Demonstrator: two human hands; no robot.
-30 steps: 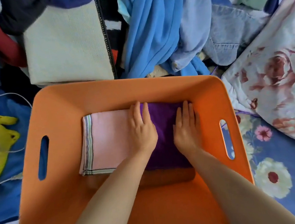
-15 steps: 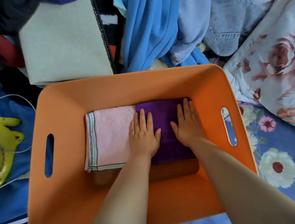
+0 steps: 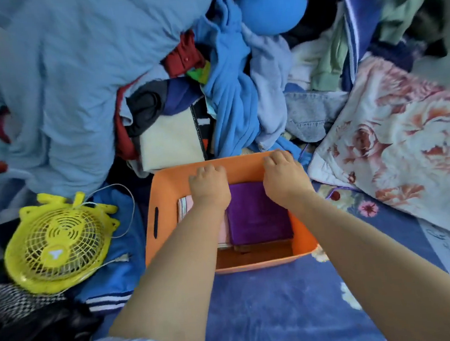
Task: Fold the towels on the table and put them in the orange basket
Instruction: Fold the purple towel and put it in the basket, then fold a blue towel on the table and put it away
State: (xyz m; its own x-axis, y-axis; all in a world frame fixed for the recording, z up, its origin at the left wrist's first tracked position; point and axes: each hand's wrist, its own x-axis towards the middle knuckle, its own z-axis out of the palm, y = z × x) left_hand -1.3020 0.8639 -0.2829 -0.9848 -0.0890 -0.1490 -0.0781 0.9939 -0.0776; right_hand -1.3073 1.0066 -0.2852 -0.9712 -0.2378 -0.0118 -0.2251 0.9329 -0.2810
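Basically, the folded purple plush towel (image 3: 258, 216) lies flat inside the orange plastic basket (image 3: 165, 186), on the right side of the stack, with the folded pink striped-edge towel (image 3: 184, 205) just beside it on the left and a darker brown layer (image 3: 252, 248) showing under both at the near edge. Both towels sit near the middle of the basket, long edges running toward the far wall.

Left hand (image 3: 209, 186) and right hand (image 3: 282, 174) are both at the basket's far rim, fingers curled over its top edge; looks like a grip on the rim, holding no towel. The towels lie on the near side of both hands, below the wrists. Right hand is over the purple towel's side, left hand over the seam between pink and purple.

Judgement: both towels in view are placed; the next move probably shifts the basket along the floral blue bed sheet (image 3: 270, 302), so the rim grip matters, not the towels.

Yellow plastic fan (image 3: 58, 242) sits well left, clothes pile (image 3: 228, 94) beyond the far wall.
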